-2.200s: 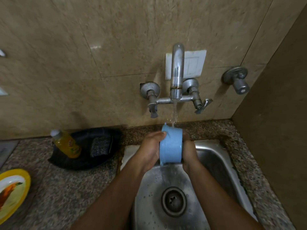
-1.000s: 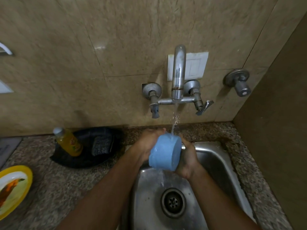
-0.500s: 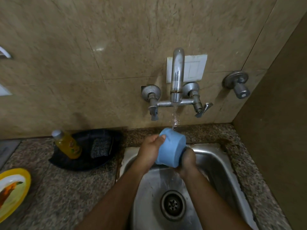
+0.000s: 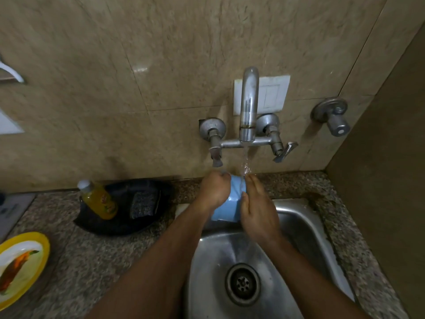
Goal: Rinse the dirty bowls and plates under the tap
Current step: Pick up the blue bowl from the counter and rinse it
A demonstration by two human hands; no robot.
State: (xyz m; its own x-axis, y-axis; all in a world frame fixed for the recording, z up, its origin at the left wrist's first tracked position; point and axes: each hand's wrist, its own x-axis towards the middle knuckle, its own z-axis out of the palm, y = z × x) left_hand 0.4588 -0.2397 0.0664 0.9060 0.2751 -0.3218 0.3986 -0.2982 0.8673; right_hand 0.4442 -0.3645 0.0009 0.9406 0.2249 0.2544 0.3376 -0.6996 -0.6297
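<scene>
A small light blue bowl (image 4: 231,203) is held on its side above the back of the steel sink (image 4: 305,229), between both hands. My left hand (image 4: 213,192) grips its left side with curled fingers. My right hand (image 4: 257,208) lies against its right side with fingers mostly straight. Water runs from the chrome tap (image 4: 248,107) onto the top of the bowl and my right fingers. A yellow-rimmed plate (image 4: 20,265) with orange and brown smears lies on the counter at the far left.
A black tray (image 4: 122,224) left of the sink holds a yellow dish-soap bottle (image 4: 99,199) and a dark scrub pad (image 4: 143,201). The drain (image 4: 242,284) is in the sink's middle. A second valve (image 4: 333,116) sticks out of the tiled wall at right. Speckled granite counter surrounds the sink.
The bowl has turned from base toward me to lying sideways between my hands. My right hand moved from under it up to its right side.
</scene>
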